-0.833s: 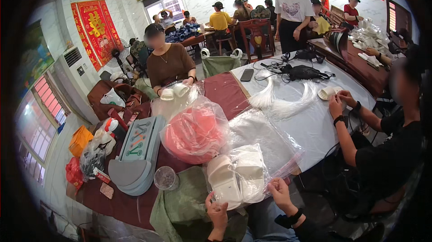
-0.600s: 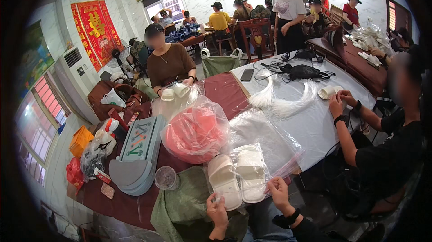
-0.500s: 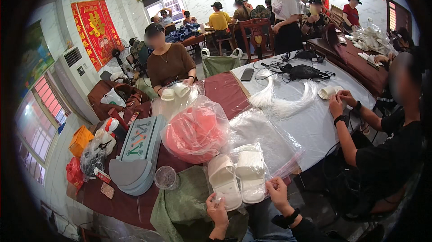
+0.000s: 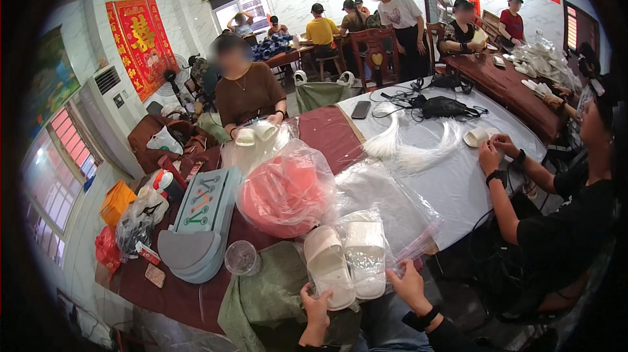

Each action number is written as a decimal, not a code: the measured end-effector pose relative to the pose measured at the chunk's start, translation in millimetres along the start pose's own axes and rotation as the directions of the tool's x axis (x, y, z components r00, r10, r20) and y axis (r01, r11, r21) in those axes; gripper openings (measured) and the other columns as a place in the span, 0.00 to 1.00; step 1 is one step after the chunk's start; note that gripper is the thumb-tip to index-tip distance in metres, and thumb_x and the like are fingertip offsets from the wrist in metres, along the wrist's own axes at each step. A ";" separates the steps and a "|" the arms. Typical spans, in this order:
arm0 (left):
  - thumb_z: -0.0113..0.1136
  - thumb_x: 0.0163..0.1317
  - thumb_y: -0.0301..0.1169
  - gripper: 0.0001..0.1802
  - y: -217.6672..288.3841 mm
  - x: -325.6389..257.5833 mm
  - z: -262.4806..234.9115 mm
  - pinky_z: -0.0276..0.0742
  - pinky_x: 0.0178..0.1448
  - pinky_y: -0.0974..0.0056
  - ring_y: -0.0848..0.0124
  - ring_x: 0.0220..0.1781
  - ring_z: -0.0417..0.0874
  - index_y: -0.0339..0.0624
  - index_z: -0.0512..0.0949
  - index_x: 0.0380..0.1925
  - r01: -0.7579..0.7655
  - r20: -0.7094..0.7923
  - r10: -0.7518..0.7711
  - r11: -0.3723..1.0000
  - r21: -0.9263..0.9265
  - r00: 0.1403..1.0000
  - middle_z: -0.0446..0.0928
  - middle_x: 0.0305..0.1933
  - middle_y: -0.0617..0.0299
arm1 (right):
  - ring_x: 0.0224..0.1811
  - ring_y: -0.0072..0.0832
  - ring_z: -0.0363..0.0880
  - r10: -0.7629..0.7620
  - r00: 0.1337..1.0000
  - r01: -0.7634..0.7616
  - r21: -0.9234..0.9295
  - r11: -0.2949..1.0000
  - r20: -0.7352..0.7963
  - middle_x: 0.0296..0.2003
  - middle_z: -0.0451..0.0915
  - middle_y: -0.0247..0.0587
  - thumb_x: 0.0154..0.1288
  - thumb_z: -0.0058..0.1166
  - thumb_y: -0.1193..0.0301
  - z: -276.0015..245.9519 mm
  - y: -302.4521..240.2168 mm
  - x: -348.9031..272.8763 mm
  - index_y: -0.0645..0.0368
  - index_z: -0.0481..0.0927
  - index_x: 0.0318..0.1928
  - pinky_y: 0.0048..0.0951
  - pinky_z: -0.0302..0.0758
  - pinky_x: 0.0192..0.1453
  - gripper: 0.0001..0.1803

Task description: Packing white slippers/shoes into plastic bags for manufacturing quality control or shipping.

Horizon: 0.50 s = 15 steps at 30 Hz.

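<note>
A pair of cream slippers (image 4: pixel 327 265) lies side by side, soles down, at the table's near edge. A clear plastic bag (image 4: pixel 374 262) wraps around at least the right slipper; how far it covers the left one is hard to make out. My left hand (image 4: pixel 316 307) grips beside the left slipper's heel, thumb and fingers at its edge. On the other side, my right hand (image 4: pixel 410 284) pinches the bag's edge near the right slipper's heel. Behind the slippers lies a stack of flat clear bags (image 4: pixel 386 198).
A pink bundle in clear plastic (image 4: pixel 284 195) sits beyond the slippers. Left of it are a round clear tub (image 4: pixel 243 258) and a grey-blue case (image 4: pixel 199 228). White strands (image 4: pixel 425 149) and a phone (image 4: pixel 360 110) lie farther back. Co-workers handle slippers across and to the right.
My left hand has shifted from the bag's corner to the left slipper's heel edge. The slippers moved slightly. In the background, a standing person now leans toward the table.
</note>
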<state>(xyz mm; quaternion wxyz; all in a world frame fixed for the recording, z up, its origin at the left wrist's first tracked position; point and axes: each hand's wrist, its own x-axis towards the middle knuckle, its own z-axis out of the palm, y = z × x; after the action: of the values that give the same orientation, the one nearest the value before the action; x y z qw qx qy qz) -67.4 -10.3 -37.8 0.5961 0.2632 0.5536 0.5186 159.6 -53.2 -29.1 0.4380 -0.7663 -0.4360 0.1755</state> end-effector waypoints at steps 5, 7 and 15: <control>0.63 0.51 0.22 0.32 -2.9 22.5 -14.6 0.76 0.52 0.58 0.60 0.48 0.78 0.32 0.62 0.56 0.175 0.190 -0.167 0.984 -0.027 0.967 0.74 0.48 0.50 | 0.31 0.33 0.77 0.267 0.938 -0.310 0.192 0.931 0.222 0.33 0.77 0.44 0.55 0.63 0.52 14.0 21.8 9.1 0.66 0.69 0.49 0.34 0.73 0.35 0.32; 0.61 0.53 0.23 0.29 4.8 26.7 -15.9 0.77 0.52 0.55 0.60 0.50 0.78 0.32 0.64 0.55 0.229 0.243 -0.216 0.973 -0.029 0.946 0.75 0.48 0.50 | 0.27 0.27 0.74 0.328 0.890 -0.420 0.293 0.859 0.316 0.31 0.76 0.40 0.56 0.62 0.54 7.3 3.2 10.3 0.65 0.70 0.48 0.29 0.70 0.30 0.30; 0.61 0.56 0.24 0.22 14.7 34.2 -22.0 0.76 0.52 0.63 0.68 0.46 0.79 0.32 0.69 0.51 -0.120 0.350 0.047 0.975 0.189 0.936 0.78 0.46 0.56 | 0.20 0.14 0.66 0.119 0.719 -0.523 0.421 0.741 0.685 0.23 0.73 0.27 0.60 0.59 0.66 -8.6 -22.5 38.1 0.61 0.78 0.42 0.18 0.60 0.20 0.13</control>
<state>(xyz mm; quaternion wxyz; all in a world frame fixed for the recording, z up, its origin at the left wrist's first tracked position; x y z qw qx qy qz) -97.9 19.8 -43.4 0.6299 0.4335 0.4805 0.4293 174.8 -21.0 -1.4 0.4451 -0.5571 -0.3291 0.6191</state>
